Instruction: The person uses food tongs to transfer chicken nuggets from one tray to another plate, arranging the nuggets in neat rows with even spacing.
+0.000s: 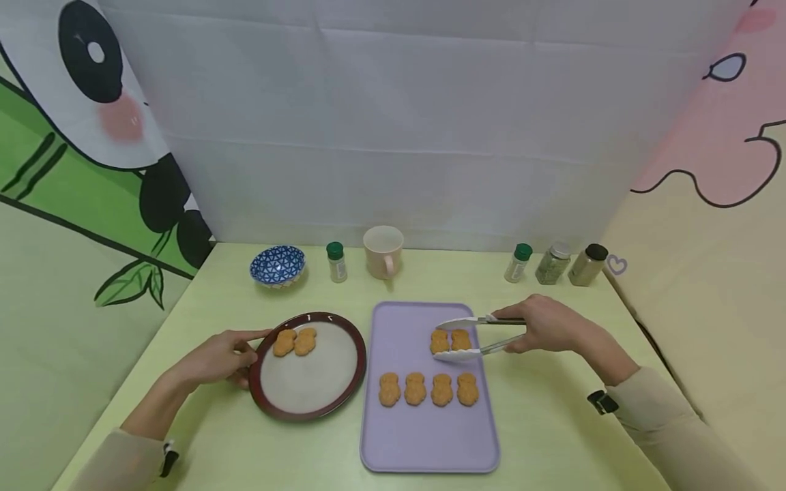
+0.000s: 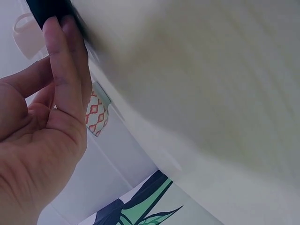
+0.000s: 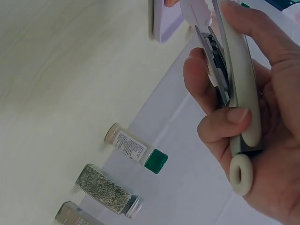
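My left hand [image 1: 215, 358] holds the left rim of a round plate [image 1: 307, 412] with a brown edge, index finger stretched along it. Two golden-brown, bear-shaped nuggets [image 1: 295, 342] lie side by side near the plate's upper left. In the left wrist view, fingers [image 2: 65, 70] reach to the plate's dark underside. My right hand [image 1: 546, 324] grips white-tipped kitchen tongs [image 1: 457, 355], their pale handle [image 3: 243, 89] against the palm. The tongs' spread arms lie on either side of two nuggets [image 1: 450, 341] on a lilac tray [image 1: 430, 443]. Several more nuggets [image 1: 428, 389] form a row nearer me.
Along the back stand a blue patterned bowl [image 1: 278, 266], a green-capped shaker [image 1: 336, 262] and a pale mug [image 1: 383, 252]. At back right are another green-capped shaker [image 1: 518, 263], a herb jar [image 1: 553, 264] and a black-lidded jar [image 1: 587, 265]. White cloth [image 1: 393, 136] hangs behind the table.
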`<action>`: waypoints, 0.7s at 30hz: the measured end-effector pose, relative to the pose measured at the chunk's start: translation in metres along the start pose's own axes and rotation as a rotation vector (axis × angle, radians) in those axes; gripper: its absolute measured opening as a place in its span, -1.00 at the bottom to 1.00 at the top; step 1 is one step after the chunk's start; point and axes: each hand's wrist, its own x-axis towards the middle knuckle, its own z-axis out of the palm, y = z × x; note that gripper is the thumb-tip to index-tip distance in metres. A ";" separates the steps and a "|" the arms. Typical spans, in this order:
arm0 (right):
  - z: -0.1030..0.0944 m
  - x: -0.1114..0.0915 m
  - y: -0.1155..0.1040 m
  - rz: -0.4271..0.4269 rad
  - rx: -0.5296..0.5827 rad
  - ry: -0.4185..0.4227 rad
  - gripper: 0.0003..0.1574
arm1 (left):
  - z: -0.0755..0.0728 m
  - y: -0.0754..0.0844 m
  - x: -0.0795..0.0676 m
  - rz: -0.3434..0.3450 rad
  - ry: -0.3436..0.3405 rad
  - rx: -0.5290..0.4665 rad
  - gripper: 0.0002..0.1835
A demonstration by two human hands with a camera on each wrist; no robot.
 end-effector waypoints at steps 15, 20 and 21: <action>-0.010 0.036 -0.052 -0.056 0.063 0.139 -0.30 | -0.003 -0.002 -0.004 0.026 0.002 0.029 -0.40; -0.006 0.073 -0.094 -0.087 0.027 0.136 -0.29 | 0.000 -0.001 -0.003 0.015 0.002 0.011 -0.41; -0.004 0.080 -0.102 -0.092 0.011 0.136 -0.29 | 0.000 0.000 -0.003 0.018 0.003 0.011 -0.41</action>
